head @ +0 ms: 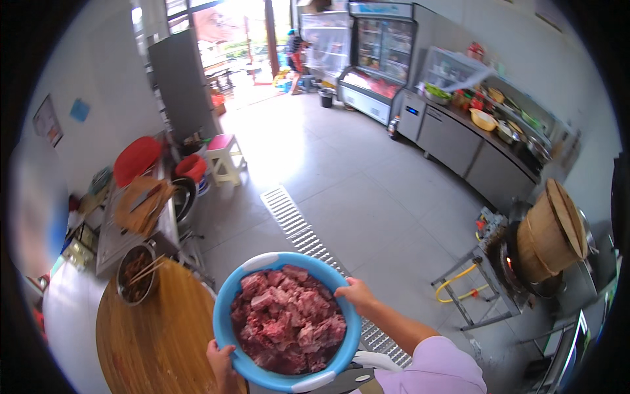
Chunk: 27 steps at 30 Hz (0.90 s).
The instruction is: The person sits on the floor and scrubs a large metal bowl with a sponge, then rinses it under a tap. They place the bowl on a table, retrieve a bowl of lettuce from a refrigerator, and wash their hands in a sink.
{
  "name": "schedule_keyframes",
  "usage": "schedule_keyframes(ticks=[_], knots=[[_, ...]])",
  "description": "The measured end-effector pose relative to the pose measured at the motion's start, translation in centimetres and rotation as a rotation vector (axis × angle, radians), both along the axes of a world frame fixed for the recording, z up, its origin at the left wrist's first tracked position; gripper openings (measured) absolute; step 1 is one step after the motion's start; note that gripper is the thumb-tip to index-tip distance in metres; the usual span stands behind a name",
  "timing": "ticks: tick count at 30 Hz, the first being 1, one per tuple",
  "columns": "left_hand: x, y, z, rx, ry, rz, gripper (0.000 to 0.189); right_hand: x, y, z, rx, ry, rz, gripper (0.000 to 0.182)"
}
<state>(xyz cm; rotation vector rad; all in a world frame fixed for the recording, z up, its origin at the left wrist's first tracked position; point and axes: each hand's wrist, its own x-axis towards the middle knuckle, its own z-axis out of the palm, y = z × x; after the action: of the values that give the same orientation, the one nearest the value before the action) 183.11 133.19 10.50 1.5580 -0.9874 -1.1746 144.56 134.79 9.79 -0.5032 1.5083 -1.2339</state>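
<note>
My left hand (221,362) grips the lower left rim of a blue plastic basin (353,315). On the opposite side, my right hand (355,294) holds the same rim, its thumb over the edge. Chopped raw meat pieces (288,320) fill much of the basin. The basin is beside the right edge of a round wooden table (162,335) and partly overlaps it in view. On that table stands a metal bowl (119,283) of dark food with wooden chopsticks (147,270) lying across it.
A wooden cutting board with a cleaver (143,199) lies on the left counter. A stool (224,160) stands beyond. A floor drain grate (295,224) crosses the tiles. At right, a wooden steamer (546,236) sits over a lit burner on a metal stand (487,322). A person (295,54) stands near the doorway.
</note>
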Motion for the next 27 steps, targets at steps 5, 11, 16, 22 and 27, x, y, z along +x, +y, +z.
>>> schedule_keyframes(ticks=[5,11,16,22,27], knots=[[2.9,-7.0,0.1,0.079,0.115,-0.262,0.029,3.4,1.2,0.5,0.040,0.112,-0.195,0.025],[3.3,-13.0,-1.5,0.146,0.028,-0.638,0.029,6.1,3.7,-3.3,0.116,0.127,-0.401,0.025],[3.7,-20.5,-6.8,0.011,-0.152,-0.904,0.034,11.6,3.9,-4.5,0.181,0.198,-0.598,0.024],[0.1,-26.6,-8.3,-0.067,-0.270,-1.270,0.039,17.7,7.7,-11.6,0.026,0.050,-0.975,0.028],[-4.9,-30.9,-10.1,0.001,-0.235,-1.430,0.041,18.6,6.4,-9.8,0.153,0.113,-1.135,0.029]])
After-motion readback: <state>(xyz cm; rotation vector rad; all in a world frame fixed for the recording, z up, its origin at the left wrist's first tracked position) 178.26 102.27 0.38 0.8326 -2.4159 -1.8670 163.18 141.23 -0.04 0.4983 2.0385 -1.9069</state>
